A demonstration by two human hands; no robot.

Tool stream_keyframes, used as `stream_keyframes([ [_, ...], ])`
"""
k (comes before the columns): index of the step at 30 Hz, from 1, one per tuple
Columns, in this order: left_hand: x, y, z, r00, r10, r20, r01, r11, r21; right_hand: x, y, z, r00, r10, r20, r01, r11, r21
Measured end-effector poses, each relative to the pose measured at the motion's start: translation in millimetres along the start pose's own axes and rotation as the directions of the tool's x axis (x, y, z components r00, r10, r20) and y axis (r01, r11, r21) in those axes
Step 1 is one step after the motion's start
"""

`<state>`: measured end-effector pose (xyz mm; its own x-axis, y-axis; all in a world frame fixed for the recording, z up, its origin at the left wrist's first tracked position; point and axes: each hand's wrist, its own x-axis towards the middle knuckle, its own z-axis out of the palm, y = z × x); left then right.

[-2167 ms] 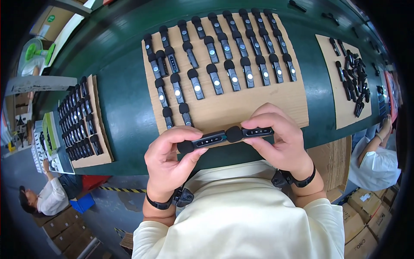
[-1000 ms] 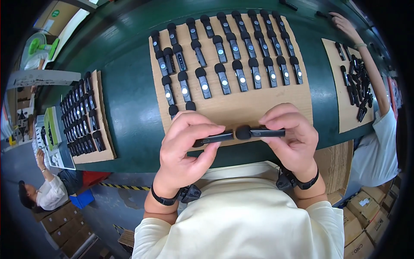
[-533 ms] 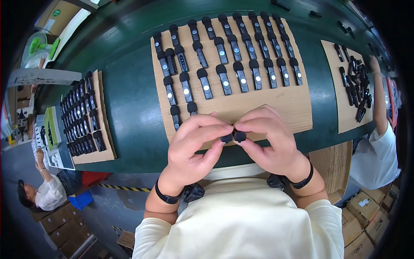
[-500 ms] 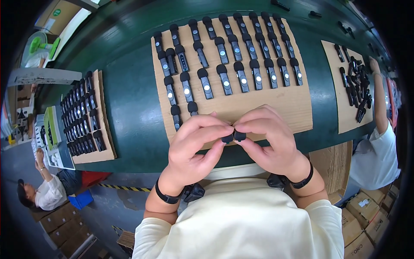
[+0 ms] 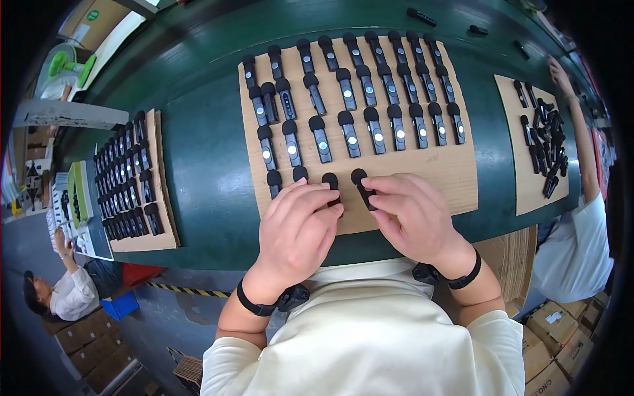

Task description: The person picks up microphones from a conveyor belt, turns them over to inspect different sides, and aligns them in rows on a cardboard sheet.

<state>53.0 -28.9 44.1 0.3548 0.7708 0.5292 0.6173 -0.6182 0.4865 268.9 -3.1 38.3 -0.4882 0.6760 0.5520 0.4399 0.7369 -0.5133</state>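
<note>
Two small black clip-on microphones with foam tips are in my fingers, over the near part of a cardboard sheet [image 5: 432,181]. My left hand [image 5: 296,228] pinches one microphone [image 5: 331,180] by its sides, its lower body partly hidden by the fingers. My right hand [image 5: 416,214] grips the other microphone [image 5: 360,179], tilted slightly, with a gap between the two. Both foam tips point away from me. Beyond them, similar microphones [image 5: 351,137] lie in rows on the sheet, most with a pale round spot. Beside my left fingers, one more foam-tipped microphone [image 5: 300,173] is partly covered.
The green table [image 5: 198,165] carries a second cardboard sheet with microphone rows [image 5: 125,181] at left. At right, a cardboard sheet [image 5: 525,188] holds a loose heap of microphones [image 5: 547,142], near a co-worker's arm [image 5: 581,138]. Another person [image 5: 72,287] sits at far left.
My hands have moved apart and forward over the cardboard. The two microphones, earlier held close together with foam tips toward me, now point away and lie apart near the front row.
</note>
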Motion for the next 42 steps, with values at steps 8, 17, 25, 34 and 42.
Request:
stream_keyframes([
  [8,-12,-1,2,0.981,0.056,0.185,-0.081,0.988,0.132,-15,-4,3,0.974,-0.024,0.224,0.054,0.991,-0.126],
  [17,-5,-9,10,0.984,0.031,0.174,-0.062,0.983,0.172,-7,3,5,0.976,0.000,0.216,0.051,0.972,-0.229],
  [25,0,-11,11,0.990,-0.024,0.137,0.012,0.996,0.089,11,11,-23,0.963,0.098,0.252,-0.056,0.984,-0.168],
  [34,3,-17,-7,0.997,-0.082,0.000,0.082,0.993,-0.090,68,147,-130,0.967,0.196,0.163,-0.130,0.928,-0.349],
  [42,5,-16,-15,0.972,-0.174,-0.156,0.149,0.976,-0.159,118,306,-141,0.959,0.267,0.098,-0.162,0.797,-0.581],
])
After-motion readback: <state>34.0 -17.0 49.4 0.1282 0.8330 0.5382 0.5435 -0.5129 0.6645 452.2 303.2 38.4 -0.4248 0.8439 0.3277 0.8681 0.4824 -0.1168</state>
